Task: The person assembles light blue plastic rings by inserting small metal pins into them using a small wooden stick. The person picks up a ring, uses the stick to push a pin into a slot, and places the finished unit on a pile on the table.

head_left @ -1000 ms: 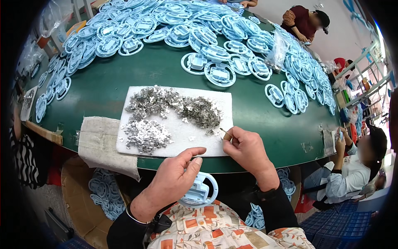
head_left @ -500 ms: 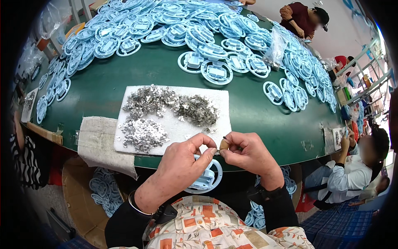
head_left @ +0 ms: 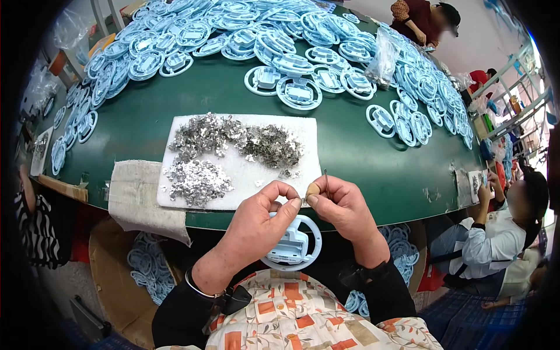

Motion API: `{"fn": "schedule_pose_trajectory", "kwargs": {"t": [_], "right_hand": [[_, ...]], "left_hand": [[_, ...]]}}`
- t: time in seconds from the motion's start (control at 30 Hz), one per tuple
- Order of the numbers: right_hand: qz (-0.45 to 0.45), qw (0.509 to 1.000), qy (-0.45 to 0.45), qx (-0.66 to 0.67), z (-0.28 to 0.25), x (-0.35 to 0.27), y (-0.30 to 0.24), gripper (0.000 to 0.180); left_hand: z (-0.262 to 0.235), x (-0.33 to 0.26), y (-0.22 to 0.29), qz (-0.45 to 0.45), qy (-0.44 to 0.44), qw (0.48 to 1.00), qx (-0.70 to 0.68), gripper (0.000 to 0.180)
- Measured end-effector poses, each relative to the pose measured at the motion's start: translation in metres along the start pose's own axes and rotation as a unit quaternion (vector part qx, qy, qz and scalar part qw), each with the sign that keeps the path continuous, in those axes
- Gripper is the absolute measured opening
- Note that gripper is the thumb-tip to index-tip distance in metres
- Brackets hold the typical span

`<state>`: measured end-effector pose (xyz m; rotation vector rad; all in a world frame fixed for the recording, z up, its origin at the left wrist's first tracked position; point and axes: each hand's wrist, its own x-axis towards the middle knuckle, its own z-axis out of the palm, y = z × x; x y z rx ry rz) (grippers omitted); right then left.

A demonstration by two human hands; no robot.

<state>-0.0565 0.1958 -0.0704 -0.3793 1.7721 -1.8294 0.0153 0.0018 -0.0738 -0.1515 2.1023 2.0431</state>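
Observation:
My left hand (head_left: 256, 224) and my right hand (head_left: 344, 210) meet fingertip to fingertip just over the table's near edge. Between the fingertips sits a small metal piece (head_left: 302, 201), pinched by my left thumb and forefinger. My right hand also grips a thin metal tool (head_left: 326, 182) that points up. Below both hands, a light blue ring-shaped plastic part (head_left: 291, 248) rests on my lap, touched by neither hand. Just beyond the hands lies a white foam sheet (head_left: 251, 175) with heaps of small metal clips (head_left: 233, 143).
The green table (head_left: 350, 151) carries a large spread of blue ring parts (head_left: 297, 93) across its far half. A grey cloth (head_left: 137, 189) hangs over the near left edge. Other people sit at the right (head_left: 501, 239) and far side (head_left: 420, 20). More blue parts fill a box (head_left: 146, 265) below.
My left hand rose off the blue ring part on my lap and joined my right hand. My right hand drew back from the foam sheet with its tool.

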Motion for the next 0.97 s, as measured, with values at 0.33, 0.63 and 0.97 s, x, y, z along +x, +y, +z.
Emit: {"fn": "schedule_pose_trajectory", "kwargs": {"t": [0.33,0.63,0.97], "right_hand": [[-0.048,0.981,0.040,-0.186,-0.001,-0.031,-0.020,0.007],[-0.102,0.937,0.078,-0.326,0.028,-0.045,-0.014,0.009],[-0.202,0.848,0.171,-0.459,0.018,-0.043,0.003,0.015]], "left_hand": [[0.000,-0.008,-0.010,0.041,0.033,0.998,-0.033,0.031],[0.003,-0.020,-0.010,0.094,0.115,0.989,-0.008,0.032],[0.020,0.000,-0.021,0.138,0.090,0.983,-0.085,0.035]]}}
